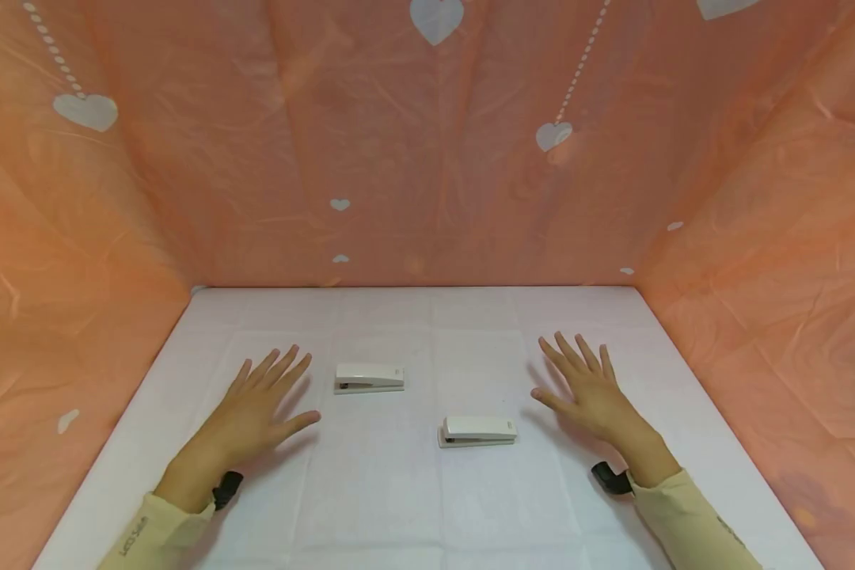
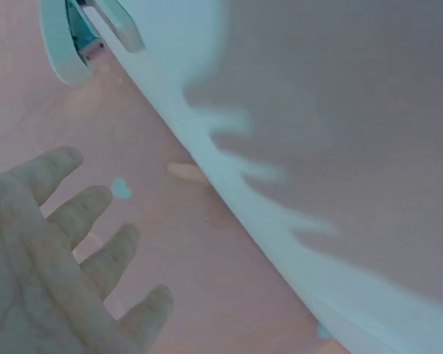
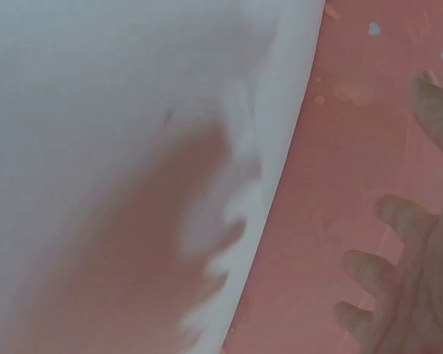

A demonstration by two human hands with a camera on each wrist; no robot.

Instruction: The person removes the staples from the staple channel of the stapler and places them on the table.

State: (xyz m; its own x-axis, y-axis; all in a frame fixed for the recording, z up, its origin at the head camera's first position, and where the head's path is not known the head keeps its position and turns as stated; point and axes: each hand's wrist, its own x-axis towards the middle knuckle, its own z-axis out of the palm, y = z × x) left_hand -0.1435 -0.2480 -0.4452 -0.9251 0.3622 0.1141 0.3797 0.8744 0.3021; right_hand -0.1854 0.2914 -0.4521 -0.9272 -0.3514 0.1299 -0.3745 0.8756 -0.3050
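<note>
Two white staplers lie on the white tabletop in the head view. One stapler (image 1: 369, 378) is left of centre and farther back; the other stapler (image 1: 479, 430) sits right of centre, closer to the front. My left hand (image 1: 256, 412) hovers palm down with spread fingers, left of the farther stapler and apart from it. To the right of the nearer stapler, my right hand (image 1: 587, 396) is held over the table, fingers spread, touching nothing. The left wrist view catches part of a stapler (image 2: 66, 44) at its top left, beyond the left hand's fingers.
A white cloth (image 1: 370, 507) covers the table. Orange-pink curtains (image 1: 427, 158) with pale hearts hang at the back and both sides. A black band piece (image 1: 228, 489) is on the left wrist and another black piece (image 1: 610, 478) on the right.
</note>
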